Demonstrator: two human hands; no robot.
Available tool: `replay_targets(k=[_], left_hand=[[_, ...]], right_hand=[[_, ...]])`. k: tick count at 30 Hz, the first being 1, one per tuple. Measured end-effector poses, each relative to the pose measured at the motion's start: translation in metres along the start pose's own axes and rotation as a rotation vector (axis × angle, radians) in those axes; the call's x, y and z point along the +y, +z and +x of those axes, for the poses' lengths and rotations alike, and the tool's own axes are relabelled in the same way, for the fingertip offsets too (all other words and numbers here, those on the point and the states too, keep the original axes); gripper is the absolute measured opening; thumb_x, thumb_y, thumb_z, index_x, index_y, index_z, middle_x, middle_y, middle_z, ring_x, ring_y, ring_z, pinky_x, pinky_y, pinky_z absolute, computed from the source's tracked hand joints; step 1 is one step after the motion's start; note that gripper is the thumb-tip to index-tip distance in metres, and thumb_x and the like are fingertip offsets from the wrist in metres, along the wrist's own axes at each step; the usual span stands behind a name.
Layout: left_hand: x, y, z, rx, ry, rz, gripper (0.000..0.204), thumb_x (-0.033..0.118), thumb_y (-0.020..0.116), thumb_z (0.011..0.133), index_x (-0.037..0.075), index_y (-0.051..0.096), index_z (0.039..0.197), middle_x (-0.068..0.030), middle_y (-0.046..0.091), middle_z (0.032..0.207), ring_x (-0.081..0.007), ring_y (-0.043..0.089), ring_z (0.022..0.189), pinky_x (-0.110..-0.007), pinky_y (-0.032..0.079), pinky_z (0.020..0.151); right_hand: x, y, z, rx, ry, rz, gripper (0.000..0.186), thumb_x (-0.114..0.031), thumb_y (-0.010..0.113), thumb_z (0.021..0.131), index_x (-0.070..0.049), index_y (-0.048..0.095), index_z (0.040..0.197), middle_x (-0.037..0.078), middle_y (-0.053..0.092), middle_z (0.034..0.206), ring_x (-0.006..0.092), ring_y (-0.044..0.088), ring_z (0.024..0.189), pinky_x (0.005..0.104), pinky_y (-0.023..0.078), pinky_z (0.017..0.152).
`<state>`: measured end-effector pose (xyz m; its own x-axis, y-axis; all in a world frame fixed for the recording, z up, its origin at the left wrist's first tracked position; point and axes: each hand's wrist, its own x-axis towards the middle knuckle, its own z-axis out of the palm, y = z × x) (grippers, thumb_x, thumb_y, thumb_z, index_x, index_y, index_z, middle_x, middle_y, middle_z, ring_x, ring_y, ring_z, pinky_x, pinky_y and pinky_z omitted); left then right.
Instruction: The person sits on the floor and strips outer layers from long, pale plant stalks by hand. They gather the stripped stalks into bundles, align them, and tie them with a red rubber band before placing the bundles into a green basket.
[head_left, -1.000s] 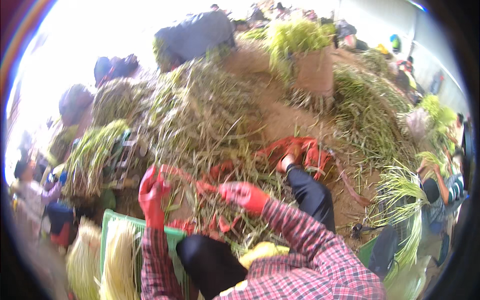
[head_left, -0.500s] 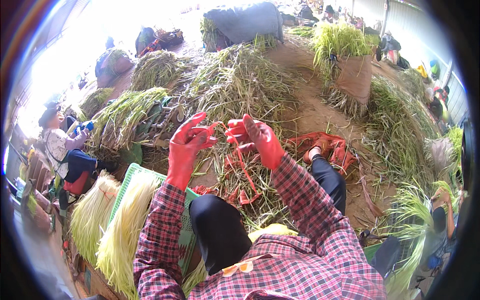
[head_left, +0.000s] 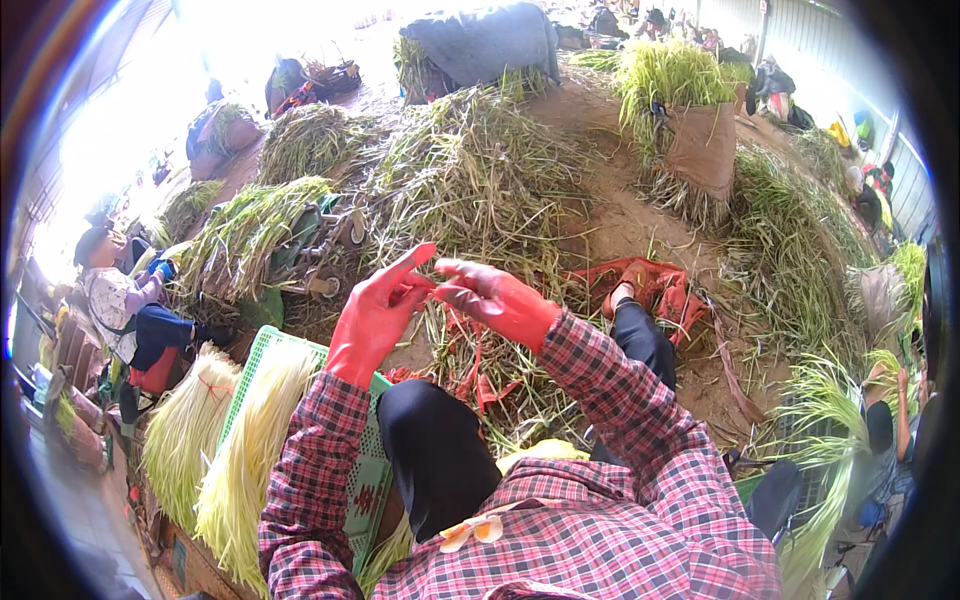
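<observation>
Both of my hands wear red rubber gloves and meet at the fingertips in front of me, above my knees. My left hand (head_left: 378, 318) is closed in a pinch with the index finger stretched upward. My right hand (head_left: 503, 302) has its fingers pressed together and pointing at the left thumb. A thin red strip (head_left: 478, 362) hangs below the right hand; its upper part is hidden by the gloves. Further red strips (head_left: 488, 396) lie on the loose stalks beneath.
At my left, a green plastic crate (head_left: 262, 345) carries pale bundled stalks (head_left: 262, 440). A large heap of green stalks (head_left: 480, 175) rises ahead. Red cloth (head_left: 660, 295) lies around my right foot. A seated person (head_left: 125, 290) works at far left; more stalks (head_left: 825, 420) stand right.
My hands have come together, fingertips now meeting where a gap spanned by the red strip was. The right hand has turned, its back more toward me.
</observation>
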<state>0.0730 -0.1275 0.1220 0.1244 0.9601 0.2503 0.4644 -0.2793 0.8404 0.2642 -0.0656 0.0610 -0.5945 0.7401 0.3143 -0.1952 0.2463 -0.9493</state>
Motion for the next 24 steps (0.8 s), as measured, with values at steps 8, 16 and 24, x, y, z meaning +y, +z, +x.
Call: replay_targets(k=[8, 16, 24], left_hand=[[-0.002, -0.033, -0.020, 0.065, 0.112, 0.215, 0.049, -0.008, 0.058, 0.086, 0.012, 0.061, 0.131, -0.0070, 0.070, 0.105, -0.0122, 0.064, 0.091, -0.027, 0.051, 0.081], [-0.099, -0.248, -0.076, 0.434, 0.173, 0.151, 0.046, -0.003, 0.036, 0.096, 0.006, 0.046, 0.140, -0.0151, 0.061, 0.129, -0.0180, 0.061, 0.113, -0.028, 0.047, 0.095], [-0.316, -0.303, -0.143, 0.517, -0.511, 0.710, 0.033, 0.016, 0.043, 0.099, 0.002, 0.056, 0.126, -0.0078, 0.068, 0.104, -0.0174, 0.062, 0.096, -0.029, 0.047, 0.083]], right_hand=[[-0.012, 0.048, 0.020, -0.181, 0.245, -0.240, 0.020, -0.015, 0.048, 0.102, -0.005, 0.065, 0.103, 0.001, 0.060, 0.063, 0.0075, 0.057, 0.054, 0.0231, 0.047, 0.050], [0.015, 0.128, 0.155, 0.206, 0.244, 0.439, 0.026, -0.012, 0.039, 0.101, 0.000, 0.062, 0.101, 0.012, 0.067, 0.087, 0.0190, 0.064, 0.062, 0.0307, 0.051, 0.051], [0.192, 0.266, 0.092, 0.160, 1.012, 0.888, 0.059, -0.049, 0.030, 0.103, 0.000, 0.046, 0.132, 0.014, 0.056, 0.133, 0.0302, 0.062, 0.111, 0.0657, 0.046, 0.082]])
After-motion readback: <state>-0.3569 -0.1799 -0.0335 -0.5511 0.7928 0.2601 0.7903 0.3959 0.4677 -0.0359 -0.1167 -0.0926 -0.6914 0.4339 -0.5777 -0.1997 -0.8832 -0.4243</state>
